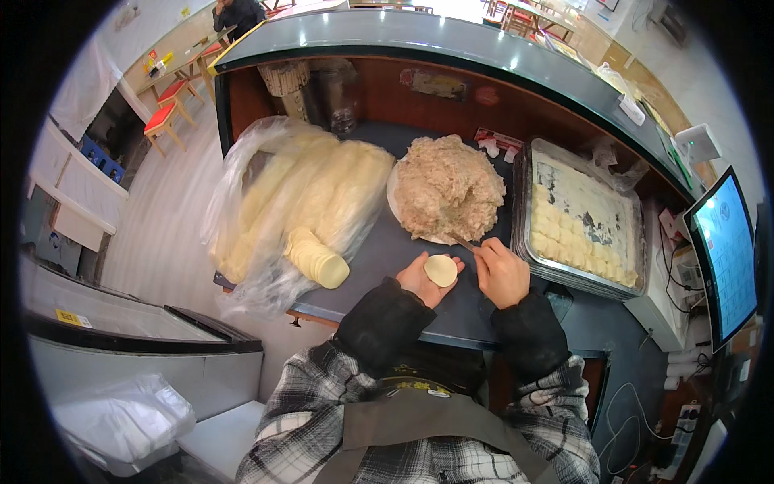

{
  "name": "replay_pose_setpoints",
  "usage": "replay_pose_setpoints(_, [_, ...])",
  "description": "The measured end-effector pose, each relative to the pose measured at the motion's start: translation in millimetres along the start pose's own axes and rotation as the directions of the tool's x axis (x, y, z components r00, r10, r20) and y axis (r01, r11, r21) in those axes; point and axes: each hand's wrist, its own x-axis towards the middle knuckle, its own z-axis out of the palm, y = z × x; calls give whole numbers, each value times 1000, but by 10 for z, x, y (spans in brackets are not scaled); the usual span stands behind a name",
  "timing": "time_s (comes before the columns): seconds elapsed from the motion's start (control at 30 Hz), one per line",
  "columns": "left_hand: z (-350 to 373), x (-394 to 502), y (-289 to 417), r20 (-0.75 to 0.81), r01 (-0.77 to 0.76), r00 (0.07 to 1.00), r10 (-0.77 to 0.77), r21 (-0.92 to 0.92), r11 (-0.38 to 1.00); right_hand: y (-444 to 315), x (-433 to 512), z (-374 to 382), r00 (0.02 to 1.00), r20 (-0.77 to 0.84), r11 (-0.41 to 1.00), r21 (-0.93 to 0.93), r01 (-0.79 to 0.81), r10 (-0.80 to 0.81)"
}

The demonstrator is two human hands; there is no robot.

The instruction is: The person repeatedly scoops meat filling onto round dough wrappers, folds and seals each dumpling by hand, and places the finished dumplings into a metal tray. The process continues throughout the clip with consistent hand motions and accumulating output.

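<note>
A round dough wrapper (440, 270) lies flat on the palm and fingers of my left hand (421, 283). My right hand (503, 272) grips a thin flat spatula (462, 242), its tip at the near edge of a big mound of minced filling (450, 184). The filling is heaped on a white plate (394, 193) whose rim shows at the left. Left of my hands, a toppled stack of round wrappers (317, 260) pokes out of a clear plastic bag (290, 199) holding more rolls of them. To the right, filled dumplings (568, 236) sit in rows on a floured metal tray (638, 242).
A raised counter ledge (387, 30) runs along the back. Behind the tray are crumpled plastic bags (623, 169). A lit monitor (725, 257) and loose cables (629, 417) are at right. A chest freezer (151, 345) stands at lower left. One person (239, 18) sits far off.
</note>
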Motion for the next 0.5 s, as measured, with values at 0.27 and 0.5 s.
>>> replay_pose_setpoints(0.27, [-260, 534, 129, 383, -520, 852, 358, 696, 494, 23, -144, 192, 987, -38, 972, 182, -148, 157])
replay_pose_setpoints(0.5, [-112, 88, 284, -97, -277, 960, 264, -173, 945, -169, -269, 57, 985, 92, 892, 418, -169, 143])
